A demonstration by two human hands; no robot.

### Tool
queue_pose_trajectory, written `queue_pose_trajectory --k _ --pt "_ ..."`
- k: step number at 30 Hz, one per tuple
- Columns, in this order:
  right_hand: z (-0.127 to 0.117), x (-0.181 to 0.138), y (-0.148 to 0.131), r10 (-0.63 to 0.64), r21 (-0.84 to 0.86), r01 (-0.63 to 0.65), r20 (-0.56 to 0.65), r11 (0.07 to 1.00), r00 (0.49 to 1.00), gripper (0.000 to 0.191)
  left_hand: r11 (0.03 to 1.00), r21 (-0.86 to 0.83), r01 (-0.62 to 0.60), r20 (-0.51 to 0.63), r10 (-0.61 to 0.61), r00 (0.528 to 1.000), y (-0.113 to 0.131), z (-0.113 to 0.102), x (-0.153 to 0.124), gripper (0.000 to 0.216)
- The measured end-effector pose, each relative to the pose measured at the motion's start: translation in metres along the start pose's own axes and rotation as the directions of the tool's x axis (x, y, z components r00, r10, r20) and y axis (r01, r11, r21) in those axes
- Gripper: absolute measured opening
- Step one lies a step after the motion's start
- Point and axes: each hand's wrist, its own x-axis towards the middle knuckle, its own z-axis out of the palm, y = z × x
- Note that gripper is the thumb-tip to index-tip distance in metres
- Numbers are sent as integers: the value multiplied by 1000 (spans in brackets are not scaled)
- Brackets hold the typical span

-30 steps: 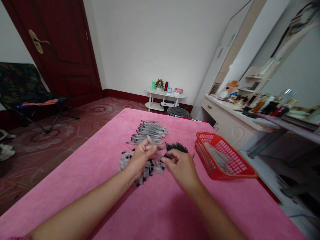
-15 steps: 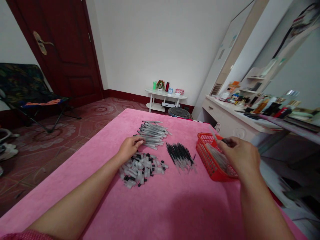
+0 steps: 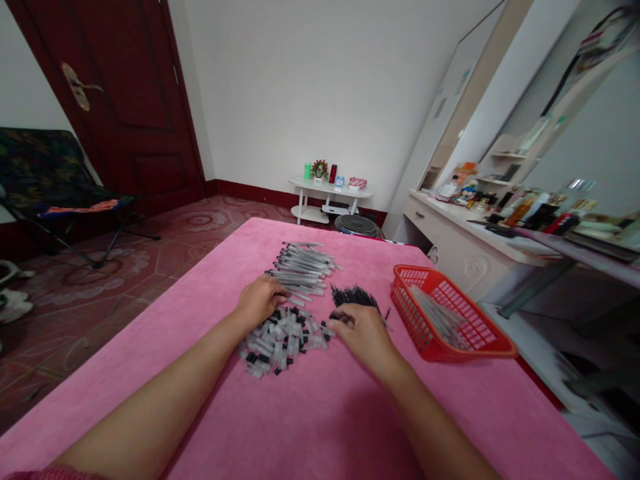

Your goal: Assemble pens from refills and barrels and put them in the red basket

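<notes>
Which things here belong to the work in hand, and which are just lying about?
Part of the work:
pens
pen caps
ink refills
red basket
translucent tubes in it

Just lying about:
folding chair
green cup
amber bottle

Far behind the left grip (image 3: 260, 301), a dark pink sleeve (image 3: 70, 473) with a coarse, knit-like texture is being worn; the left forearm (image 3: 165, 393) and, behind the right grip (image 3: 366, 335), the right forearm (image 3: 433, 413) are being left bare.
</notes>
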Motion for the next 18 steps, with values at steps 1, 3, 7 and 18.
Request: queue_pose_trajectory --k 1,3,7,18 --pt "7 -2 -2 -6 27 6 16 1000 1000 17 1000 13 -2 -20 2 1000 4 -2 0 16" --pt "13 -4 -2 6 80 -7 23 997 1000 27 999 24 -21 -67 23 998 14 -8 0 17" --pt "14 -5 1 80 217 -83 22 973 997 38 990 24 -141 -136 143 980 45 -18 -2 21" --pt "14 -5 -4 299 630 -438 322 641 899 40 866 150 -477 -227 499 836 81 -16 -11 22"
